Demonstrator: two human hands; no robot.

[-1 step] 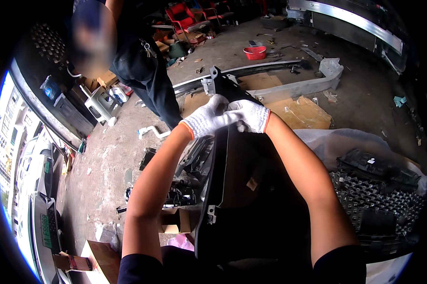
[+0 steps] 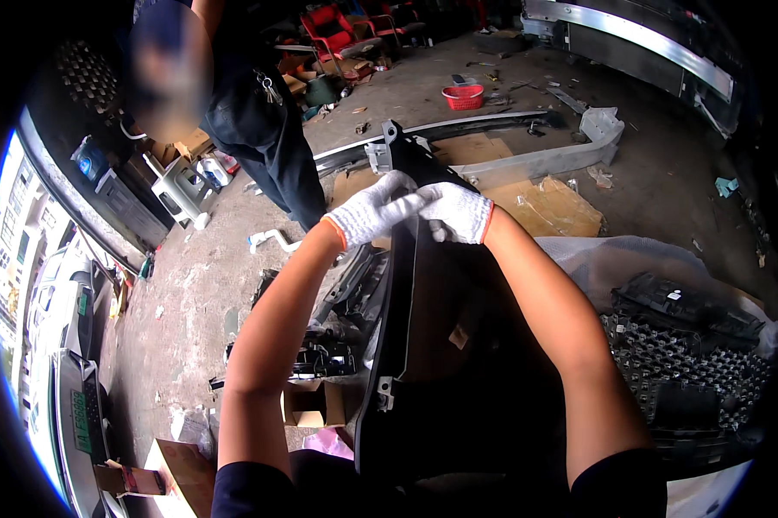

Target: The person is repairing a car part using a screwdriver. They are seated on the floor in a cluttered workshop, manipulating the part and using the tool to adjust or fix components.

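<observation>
Well left of the fingers [image 2: 410,204], a green plate [image 2: 80,421] on a car [image 2: 78,375] bears dark characters; a smaller plate [image 2: 82,304] behind is too small to read.

Hands [image 2: 373,210] in white knitted gloves [image 2: 458,210], orange-edged cuffs [image 2: 490,222]; dark short sleeves [image 2: 620,485], forearms [image 2: 268,337] bare.

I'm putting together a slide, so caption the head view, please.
White-gloved left hand and right hand close together over a large black panel, a red basket farther off.
</observation>
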